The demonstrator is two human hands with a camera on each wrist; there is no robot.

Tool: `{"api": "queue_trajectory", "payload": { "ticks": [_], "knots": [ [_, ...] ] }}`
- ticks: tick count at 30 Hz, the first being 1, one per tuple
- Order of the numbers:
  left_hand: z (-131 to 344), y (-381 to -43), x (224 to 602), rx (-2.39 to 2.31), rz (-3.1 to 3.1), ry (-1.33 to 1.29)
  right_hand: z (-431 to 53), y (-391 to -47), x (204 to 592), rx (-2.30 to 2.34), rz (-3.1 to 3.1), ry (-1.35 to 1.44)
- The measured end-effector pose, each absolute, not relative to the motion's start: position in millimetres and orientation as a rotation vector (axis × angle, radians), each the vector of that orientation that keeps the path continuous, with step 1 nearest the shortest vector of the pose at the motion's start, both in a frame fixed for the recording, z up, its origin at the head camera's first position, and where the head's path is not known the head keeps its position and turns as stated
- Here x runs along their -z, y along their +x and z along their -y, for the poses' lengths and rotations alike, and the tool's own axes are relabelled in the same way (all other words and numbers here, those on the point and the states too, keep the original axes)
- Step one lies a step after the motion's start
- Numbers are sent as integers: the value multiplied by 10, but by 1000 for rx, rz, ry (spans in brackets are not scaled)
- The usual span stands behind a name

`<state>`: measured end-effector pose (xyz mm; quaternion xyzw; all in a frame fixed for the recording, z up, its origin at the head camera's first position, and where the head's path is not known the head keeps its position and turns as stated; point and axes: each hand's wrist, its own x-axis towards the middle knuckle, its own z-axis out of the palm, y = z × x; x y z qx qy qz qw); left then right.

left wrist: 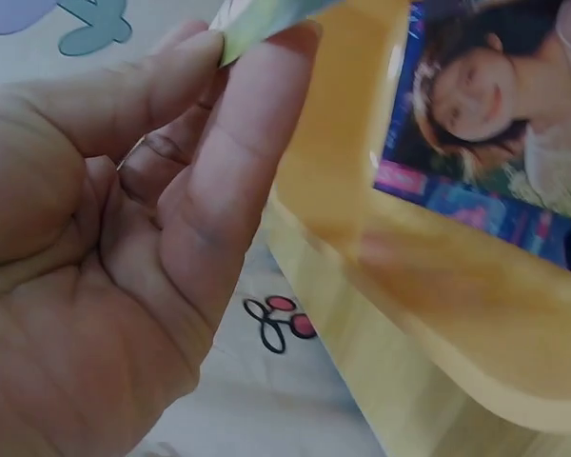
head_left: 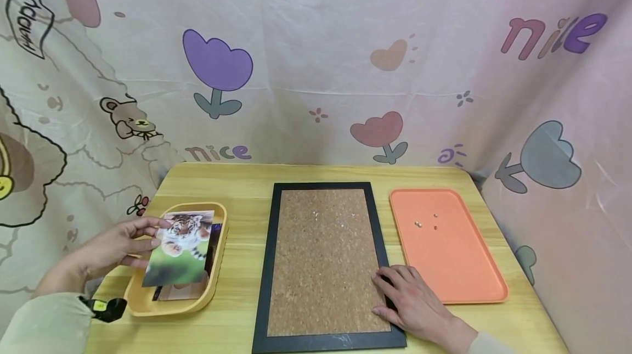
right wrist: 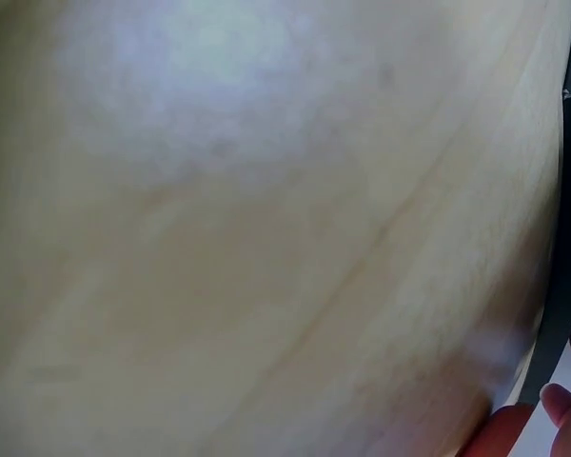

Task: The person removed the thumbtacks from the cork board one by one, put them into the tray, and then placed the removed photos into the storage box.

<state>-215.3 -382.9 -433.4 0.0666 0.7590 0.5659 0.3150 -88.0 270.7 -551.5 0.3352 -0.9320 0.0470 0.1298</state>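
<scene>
My left hand (head_left: pixel 120 244) pinches a tiger photo (head_left: pixel 180 255) by its left edge, thumb and fingers meeting on it. In the left wrist view only a corner of that photo (left wrist: pixel 266 24) shows between the fingertips. Below it a yellow tray (head_left: pixel 214 293) holds more photos; one of them, a portrait photo (left wrist: pixel 514 114), is plain in the left wrist view. My right hand (head_left: pixel 417 304) rests on the right side of a black-framed cork board (head_left: pixel 323 266), fingertips reaching over the frame onto the cork. The right wrist view catches the fingers (right wrist: pixel 566 405) beside the dark frame (right wrist: pixel 561 238).
An orange tray (head_left: pixel 459 266) lies to the right of the board, with several small pins (head_left: pixel 418 224) on it. Small pale specks mark the upper cork. A printed curtain (head_left: pixel 306 90) hangs behind the wooden table (head_left: pixel 242 266) and along both its sides.
</scene>
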Motion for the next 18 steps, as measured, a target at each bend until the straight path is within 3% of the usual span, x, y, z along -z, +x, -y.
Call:
{"api": "queue_trajectory", "payload": {
  "ticks": [18],
  "knots": [
    [3735,-2107,4538,-1332,-2130,26,-2709,-880,5524,-137,2698,972]
  ]
}}
